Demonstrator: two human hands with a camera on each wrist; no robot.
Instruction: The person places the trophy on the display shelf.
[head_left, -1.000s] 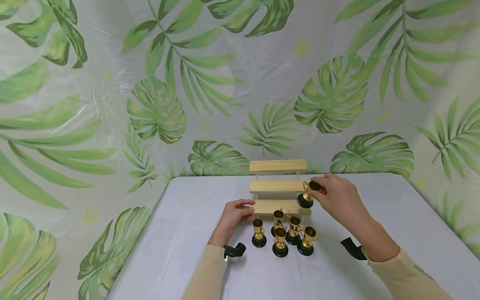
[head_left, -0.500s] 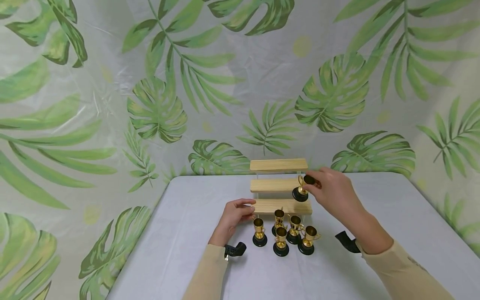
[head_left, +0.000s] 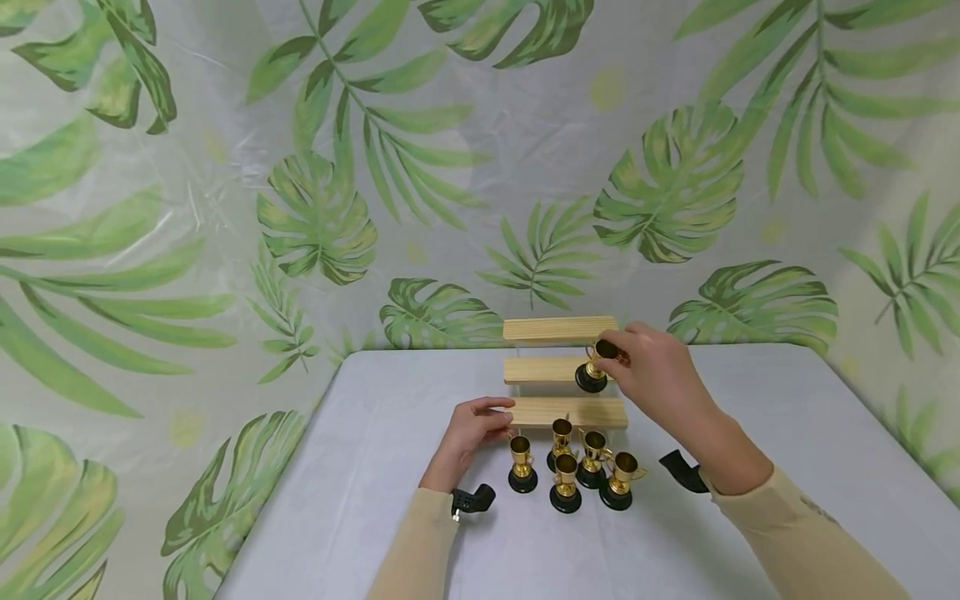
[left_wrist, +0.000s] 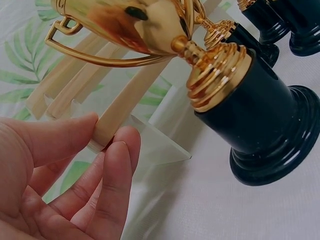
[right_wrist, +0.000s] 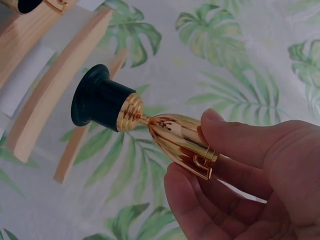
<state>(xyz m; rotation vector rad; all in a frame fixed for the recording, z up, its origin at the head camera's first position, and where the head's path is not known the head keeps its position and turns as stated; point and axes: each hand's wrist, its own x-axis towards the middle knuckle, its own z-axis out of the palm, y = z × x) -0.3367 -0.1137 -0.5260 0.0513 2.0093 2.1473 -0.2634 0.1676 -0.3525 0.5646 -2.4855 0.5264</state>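
Observation:
My right hand [head_left: 663, 371] pinches a small gold trophy cup [head_left: 592, 377] with a black base between thumb and fingers, in front of the right end of the middle wooden shelf [head_left: 542, 370]. In the right wrist view the held trophy [right_wrist: 175, 132] is gripped near its rim, base toward the shelves. My left hand [head_left: 463, 435] pinches the left end of the lowest shelf [head_left: 566, 412] on a three-step display stand. The left wrist view shows thumb and fingertips on that shelf's end [left_wrist: 120, 110], with a standing trophy [left_wrist: 230, 100] large in front.
Several more trophies [head_left: 566, 483] stand grouped on the white tablecloth [head_left: 345, 500] in front of the stand. The top shelf [head_left: 558, 328] is at the back, near a leaf-printed curtain [head_left: 427, 167]. Clear side supports [left_wrist: 160, 142] hold the shelves.
My right hand has carried the trophy leftward and upward, from over the lowest shelf's right end to in front of the middle shelf. My left hand has kept its hold on the lowest shelf.

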